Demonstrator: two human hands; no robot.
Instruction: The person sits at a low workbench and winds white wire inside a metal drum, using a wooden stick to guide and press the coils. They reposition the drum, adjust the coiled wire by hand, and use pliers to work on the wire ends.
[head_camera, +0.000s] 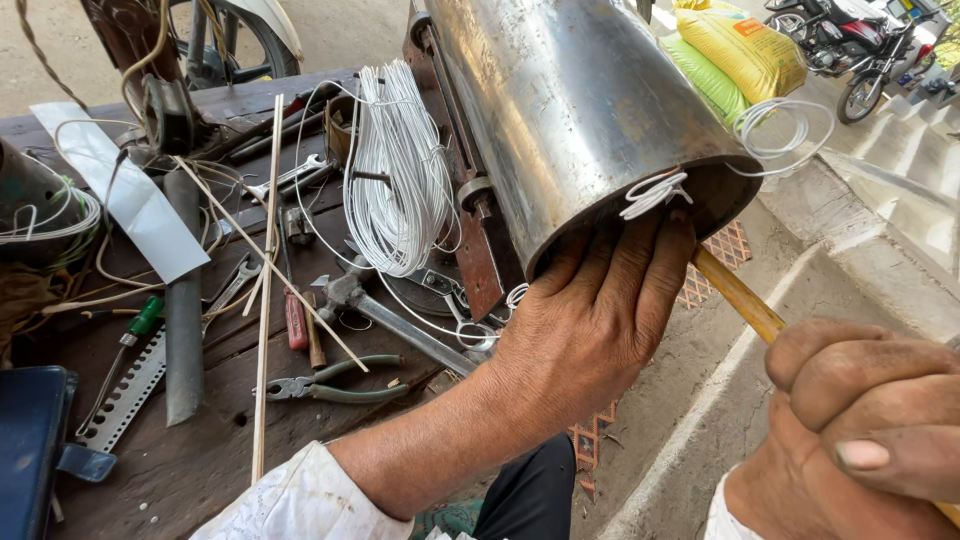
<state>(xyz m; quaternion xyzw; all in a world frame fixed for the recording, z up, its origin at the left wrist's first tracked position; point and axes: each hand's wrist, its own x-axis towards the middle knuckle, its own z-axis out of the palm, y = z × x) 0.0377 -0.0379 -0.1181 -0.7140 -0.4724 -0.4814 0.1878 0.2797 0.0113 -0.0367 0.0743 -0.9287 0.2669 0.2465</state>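
The large shiny steel cylinder (570, 110) lies tilted over the wooden surface (200, 450), left hand (590, 320) spread flat steadying its rim while right hand (860, 440) fists a yellowish wooden stick (738, 296) poked inside.

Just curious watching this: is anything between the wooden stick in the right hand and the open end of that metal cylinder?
Nothing visible: the stick already reaches the cylinder rim, beside the left hand.
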